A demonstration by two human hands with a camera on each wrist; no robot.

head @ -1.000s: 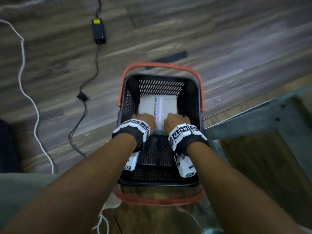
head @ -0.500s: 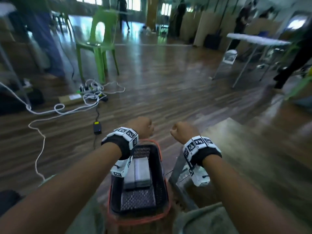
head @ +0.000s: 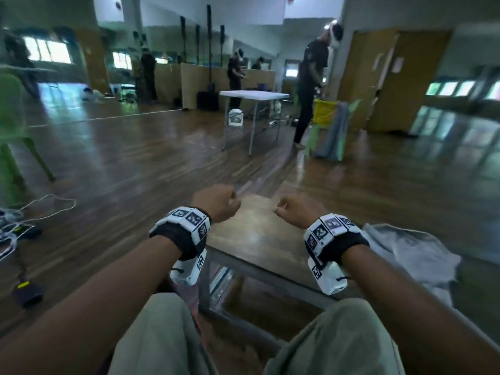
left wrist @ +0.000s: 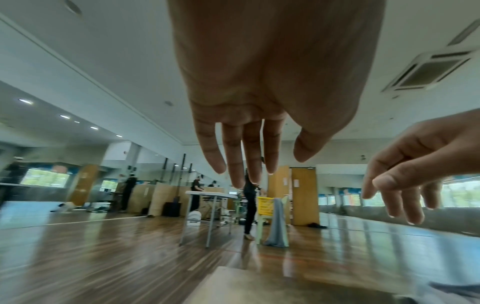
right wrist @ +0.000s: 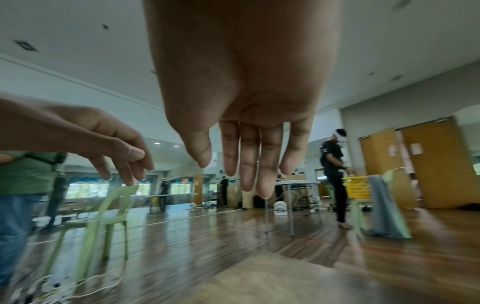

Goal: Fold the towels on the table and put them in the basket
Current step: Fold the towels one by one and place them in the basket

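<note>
Both hands hover side by side above the brown wooden table (head: 257, 234), holding nothing. My left hand (head: 216, 203) is over the table's far left corner, and the wrist view shows its fingers (left wrist: 239, 156) hanging relaxed. My right hand (head: 293, 212) is a little to its right, its fingers (right wrist: 249, 160) loose and straight too. A crumpled grey towel (head: 405, 255) lies on the table to the right of my right wrist. The basket is out of view.
A green plastic chair (head: 13, 125) stands at far left, with white cables (head: 32, 212) and a black power adapter (head: 27, 292) on the wooden floor. Farther off are a white folding table (head: 254, 94), a standing person (head: 311, 85) and a yellow basket (head: 323, 110).
Both hands have let go of the folded towel in the basket and risen over the table. The view has swung up from the basket to the room.
</note>
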